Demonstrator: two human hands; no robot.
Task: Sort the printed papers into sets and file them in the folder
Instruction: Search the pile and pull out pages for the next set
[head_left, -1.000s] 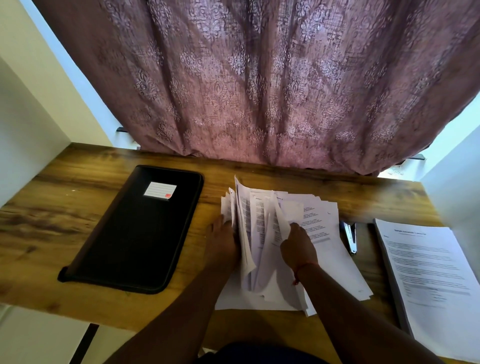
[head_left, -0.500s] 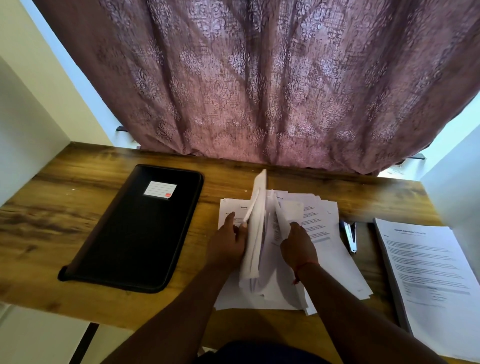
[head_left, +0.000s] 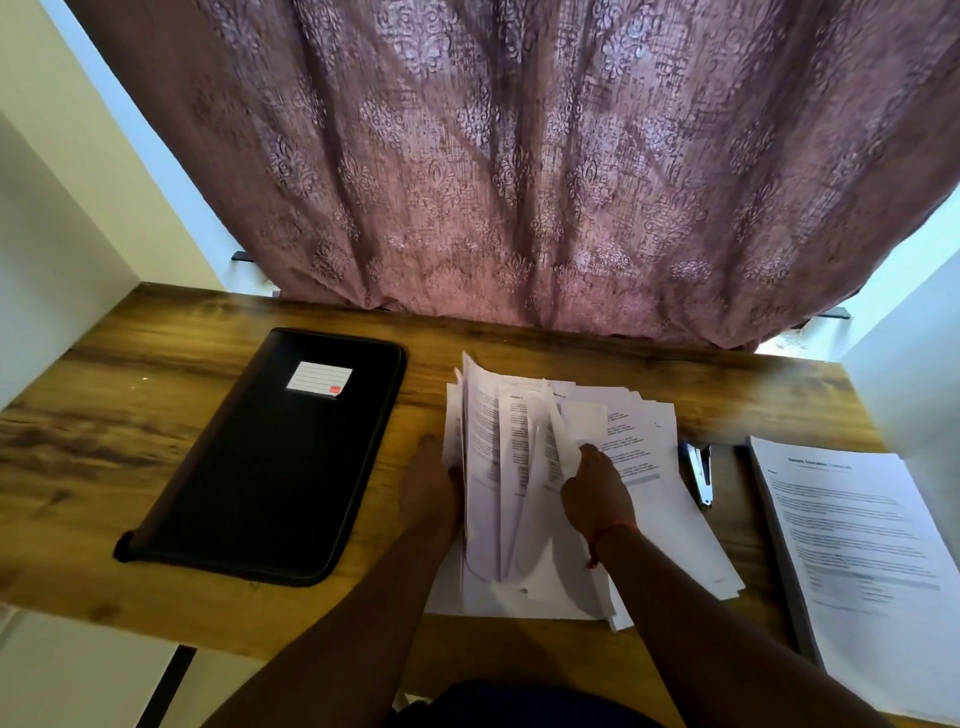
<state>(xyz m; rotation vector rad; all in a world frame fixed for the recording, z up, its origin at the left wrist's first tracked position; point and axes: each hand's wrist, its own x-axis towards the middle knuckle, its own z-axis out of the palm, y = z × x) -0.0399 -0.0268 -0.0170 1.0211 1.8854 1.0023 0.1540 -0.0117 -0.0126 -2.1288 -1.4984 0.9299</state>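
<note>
Wooden desk (head_left: 104, 441) beneath a mauve curtain (head_left: 519, 182). Right hand (head_left: 597, 493) pinches the papers (head_left: 660, 535); folder (head_left: 270, 467) at their nine o'clock. Left hand (head_left: 428, 483) is behind the raised sheets, its grip hidden.

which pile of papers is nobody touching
The neat stack at the far right, beyond the stapler; the left hand and right hand are on the fanned middle pile.

Both bare forearms are extended from the near edge toward the far side, converging slightly. Left hand (head_left: 431, 486): thumb is pointed far; fingers are hidden behind the raised papers (head_left: 480, 441). Right hand (head_left: 597, 493): knuckles are turned up, fingers are curled, and a sheet is pinched at the fingertips. A red thread (head_left: 605, 535) is worn on the right wrist.
</note>
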